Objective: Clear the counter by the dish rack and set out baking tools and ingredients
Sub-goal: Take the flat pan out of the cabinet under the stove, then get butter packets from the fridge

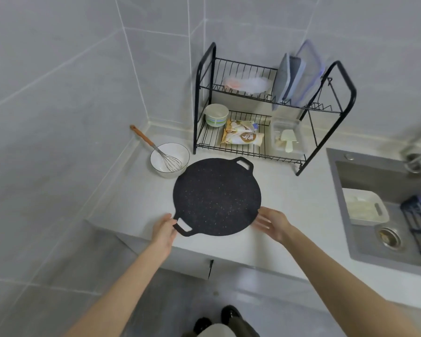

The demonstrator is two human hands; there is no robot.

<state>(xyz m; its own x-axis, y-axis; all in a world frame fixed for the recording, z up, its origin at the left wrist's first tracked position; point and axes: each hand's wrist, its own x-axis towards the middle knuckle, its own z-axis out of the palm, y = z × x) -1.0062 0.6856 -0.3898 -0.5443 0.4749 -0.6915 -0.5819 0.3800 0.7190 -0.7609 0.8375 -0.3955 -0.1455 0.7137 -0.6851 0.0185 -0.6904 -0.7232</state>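
Note:
A round black speckled griddle pan (216,195) with two loop handles lies flat on the white counter (289,203) in front of the black two-tier dish rack (348,93). My left hand (164,231) grips the pan's near-left handle. At the pan's near-right rim is my right hand (272,223), fingers spread and touching the edge. A white bowl (161,164) holding a wooden-handled whisk (156,150) stands just left of the pan. On the rack's lower shelf are a paper cup (216,115), a packaged ingredient bag (242,136) and a clear box (287,137).
Cutting boards and lids (297,76) stand upright on the rack's top shelf beside a plastic bag (248,83). A grey sink (384,215) at right holds a white dish (365,207) and a dark rack. Tiled walls close the corner behind and left. The counter edge runs just below my hands.

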